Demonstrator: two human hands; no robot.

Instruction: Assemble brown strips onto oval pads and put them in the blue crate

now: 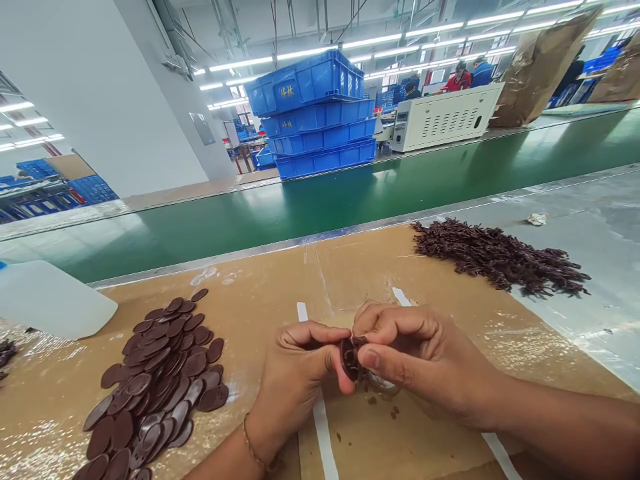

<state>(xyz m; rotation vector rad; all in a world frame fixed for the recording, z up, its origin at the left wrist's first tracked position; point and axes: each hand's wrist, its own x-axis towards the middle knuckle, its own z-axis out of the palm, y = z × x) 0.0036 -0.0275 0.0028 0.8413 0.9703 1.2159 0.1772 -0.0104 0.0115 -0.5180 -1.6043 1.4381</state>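
Observation:
My left hand [305, 363] is closed, its thumb and fingers pinching a dark brown oval disc [349, 360] held on edge. Fingertips of my right hand [415, 353] meet at the disc's upper edge, pinching a small dark brown piece [359, 341]; most of that piece is hidden. Partly covered by my right hand is a small clear round item [383, 382] on the cardboard. To the left lies a heap of flat brown oval discs [160, 373]. A pile of thin, twig-like dark brown pieces [495, 253] sits at the far right.
Brown cardboard [260, 287] covers the table, with white tape strips [324, 433] on it. A white plastic jug [55, 300] lies at left. Beyond runs a green conveyor belt [225, 223], with stacked blue crates [320, 120] and a beige machine [445, 120] behind. People work farther back.

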